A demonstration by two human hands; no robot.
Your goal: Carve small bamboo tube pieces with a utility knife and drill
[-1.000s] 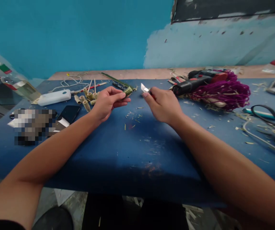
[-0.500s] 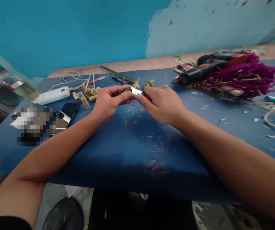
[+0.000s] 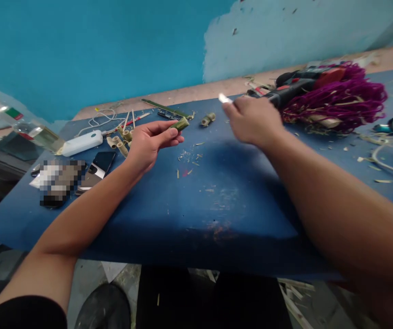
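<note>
My left hand (image 3: pixel 150 145) pinches a short green bamboo piece (image 3: pixel 182 124) between thumb and fingers, its cut end pointing up and right. To the right, my right hand (image 3: pixel 254 119) is closed around a knife, lifted over the table. Only the knife's blurred pale blade (image 3: pixel 224 98) shows past the fingers; the handle is hidden in the fist. Between the hands, farther back, lies another bamboo piece (image 3: pixel 208 119). Several short bamboo tubes (image 3: pixel 122 149) sit just left of my left hand, partly behind it. Thin shavings (image 3: pixel 189 158) are scattered on the table below the held piece.
A black and red power tool (image 3: pixel 294 91) lies against a purple stringy bundle (image 3: pixel 349 109) at the back right. On the left are a bottle (image 3: pixel 40 132), a white oblong device (image 3: pixel 82 143) with a cord and a phone (image 3: pixel 102 163). A green strip (image 3: pixel 165 108) lies along the back of the blue table (image 3: pixel 196 201).
My right hand has drawn the knife off the bamboo piece, moving right and up toward the power tool. My left hand keeps the piece, now more exposed. The view has shifted slightly.
</note>
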